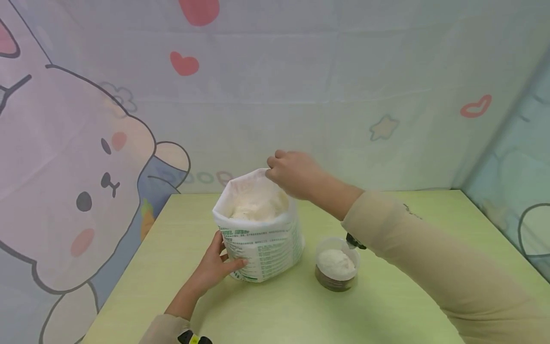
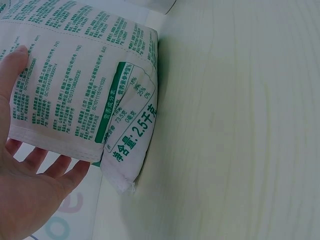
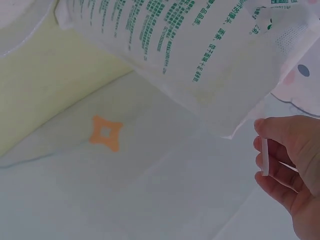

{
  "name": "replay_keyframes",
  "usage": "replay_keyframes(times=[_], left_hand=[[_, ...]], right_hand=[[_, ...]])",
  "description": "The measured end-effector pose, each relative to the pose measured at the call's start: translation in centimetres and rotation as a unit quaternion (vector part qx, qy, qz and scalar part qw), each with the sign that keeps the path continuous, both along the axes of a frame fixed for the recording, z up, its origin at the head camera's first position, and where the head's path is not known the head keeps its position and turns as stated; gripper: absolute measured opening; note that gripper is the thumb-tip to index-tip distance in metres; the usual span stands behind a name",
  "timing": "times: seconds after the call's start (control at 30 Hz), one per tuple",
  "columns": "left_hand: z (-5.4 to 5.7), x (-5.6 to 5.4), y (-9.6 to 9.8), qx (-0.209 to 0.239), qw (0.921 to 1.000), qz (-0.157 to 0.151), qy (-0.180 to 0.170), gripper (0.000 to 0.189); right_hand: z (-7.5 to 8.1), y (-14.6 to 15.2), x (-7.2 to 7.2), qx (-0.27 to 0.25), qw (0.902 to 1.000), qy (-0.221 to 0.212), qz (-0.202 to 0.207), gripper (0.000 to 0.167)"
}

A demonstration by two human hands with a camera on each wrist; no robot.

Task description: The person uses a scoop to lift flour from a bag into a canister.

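Observation:
A white flour bag with green print (image 1: 266,253) stands with its top rolled open, white flour (image 1: 258,205) showing inside. My left hand (image 1: 215,267) grips its lower left side, thumb across the printed front. In the left wrist view, the left fingers (image 2: 62,165) reach round the bag's bottom edge. Over the bag's far right rim is my right hand (image 1: 296,174), fingers curled. The right wrist view shows this hand pinching a thin whitish strip (image 3: 265,157) between thumb and fingers; I cannot tell what it belongs to.
Right of the bag, a clear round tub (image 1: 336,282) holds a mound of white powder, its lower part brownish. Both stand on a pale yellow-green table (image 1: 266,315). A printed cloth backdrop (image 1: 301,71) hangs behind, with another sheet (image 1: 520,157) along the right side.

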State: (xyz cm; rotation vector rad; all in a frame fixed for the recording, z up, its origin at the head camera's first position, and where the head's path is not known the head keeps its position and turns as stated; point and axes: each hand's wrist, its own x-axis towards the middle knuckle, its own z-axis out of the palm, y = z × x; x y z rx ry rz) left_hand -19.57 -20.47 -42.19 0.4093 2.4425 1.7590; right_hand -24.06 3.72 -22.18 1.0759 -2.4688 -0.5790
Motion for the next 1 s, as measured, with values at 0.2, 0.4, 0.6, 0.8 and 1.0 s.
replay_keyframes(times=[0.2,0.4,0.6,0.8,1.0], left_hand=[[0.2,0.2,0.0,0.002,1.0000,0.000,0.000,0.082],[0.3,0.3,-0.1,-0.002,1.0000,0.001,0.000,0.082],[0.3,0.3,-0.2,-0.003,1.0000,-0.004,0.008,0.081],[0.0,0.1,-0.1,-0.002,1.0000,-0.004,-0.001,0.083],[0.0,0.2,-0.1,0.001,0.9999,-0.012,0.002,0.083]], right_hand=[[-0.2,-1.0,-0.2,-0.009,0.9982,-0.045,-0.037,0.020],[-0.3,-1.8,-0.2,-0.018,0.9928,-0.090,-0.076,0.019],[-0.5,-2.4,0.0,-0.034,0.9877,-0.115,-0.100,0.020],[-0.7,-3.1,0.4,-0.019,0.9866,-0.112,-0.117,0.018],[-1.0,-3.6,0.6,-0.005,0.9822,-0.121,-0.143,0.018]])
